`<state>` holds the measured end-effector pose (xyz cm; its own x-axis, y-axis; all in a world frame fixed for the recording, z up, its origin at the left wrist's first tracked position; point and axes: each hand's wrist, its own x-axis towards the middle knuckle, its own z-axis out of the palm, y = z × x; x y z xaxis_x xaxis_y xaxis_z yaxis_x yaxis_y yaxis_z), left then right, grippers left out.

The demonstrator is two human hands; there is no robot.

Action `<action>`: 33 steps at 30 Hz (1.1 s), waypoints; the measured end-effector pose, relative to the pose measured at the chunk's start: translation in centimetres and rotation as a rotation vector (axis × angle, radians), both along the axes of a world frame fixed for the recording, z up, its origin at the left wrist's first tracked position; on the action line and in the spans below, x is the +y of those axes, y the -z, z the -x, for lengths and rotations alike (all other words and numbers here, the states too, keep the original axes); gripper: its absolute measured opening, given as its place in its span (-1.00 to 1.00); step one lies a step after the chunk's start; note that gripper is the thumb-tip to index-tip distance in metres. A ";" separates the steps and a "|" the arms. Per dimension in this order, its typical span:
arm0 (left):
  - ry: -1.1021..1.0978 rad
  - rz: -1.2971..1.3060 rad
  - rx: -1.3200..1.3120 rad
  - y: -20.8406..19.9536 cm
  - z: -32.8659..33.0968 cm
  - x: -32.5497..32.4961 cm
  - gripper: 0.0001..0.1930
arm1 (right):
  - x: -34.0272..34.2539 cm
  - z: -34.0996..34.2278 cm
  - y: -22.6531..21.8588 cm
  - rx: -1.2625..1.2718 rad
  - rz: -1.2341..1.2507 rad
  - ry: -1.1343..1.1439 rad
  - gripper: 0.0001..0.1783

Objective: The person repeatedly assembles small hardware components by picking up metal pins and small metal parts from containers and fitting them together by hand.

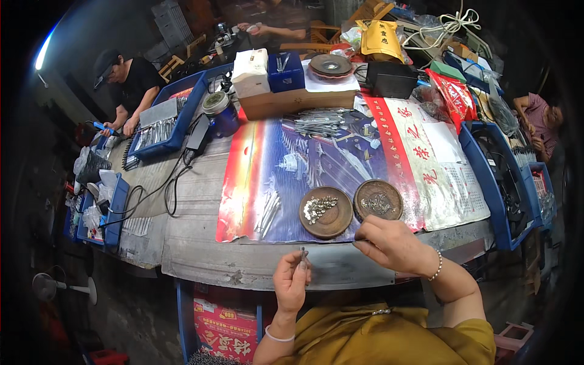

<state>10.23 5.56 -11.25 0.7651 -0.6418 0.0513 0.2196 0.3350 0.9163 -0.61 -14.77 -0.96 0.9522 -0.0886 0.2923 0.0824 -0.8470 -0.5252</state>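
Observation:
My left hand (291, 281) is closed in a pinch at the table's front edge. A slim silvery metal piece (303, 253) stands up from between its thumb and fingers; its exact kind is too small to tell. Just in front of the right-hand round wooden dish (396, 213), my right hand (392, 244) has its fingers pressed together, and whatever they hold is hidden. Small dark metal bits (378, 204) lie in that dish. Beside it, the left wooden dish (328, 229) carries a heap of shiny small metal parts (319, 208).
A printed poster sheet (450, 210) covers the tabletop. On it lie piles of slim metal pieces (319, 121) and a smaller bunch (267, 210). Blue bins (494, 182) flank both sides. A wooden box (292, 104) stands behind, and a cable (173, 182) runs left. Other people work around the table.

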 end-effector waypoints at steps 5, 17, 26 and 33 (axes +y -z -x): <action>0.014 0.020 -0.007 0.1 0.0 0.0 -0.81 | -1.3 -1.2 1.1 0.077 -0.019 -0.015 -0.84; 0.007 -0.046 -0.032 0.0 0.3 0.0 -0.82 | -3.2 -3.2 2.1 0.115 -0.011 -0.020 -0.82; 0.025 -0.032 -0.038 0.0 -0.3 -0.3 -0.79 | -4.3 -5.1 3.0 0.093 -0.088 0.001 -0.85; 0.020 -0.054 -0.052 -0.1 0.0 -0.1 -0.82 | -4.1 -6.9 4.4 0.103 0.075 0.007 -0.84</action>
<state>10.25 5.49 -11.19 0.7492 -0.6600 0.0552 0.1775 0.2804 0.9433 6.33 -18.83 -5.35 0.9770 -0.0771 0.1989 0.0249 -0.8847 -0.4655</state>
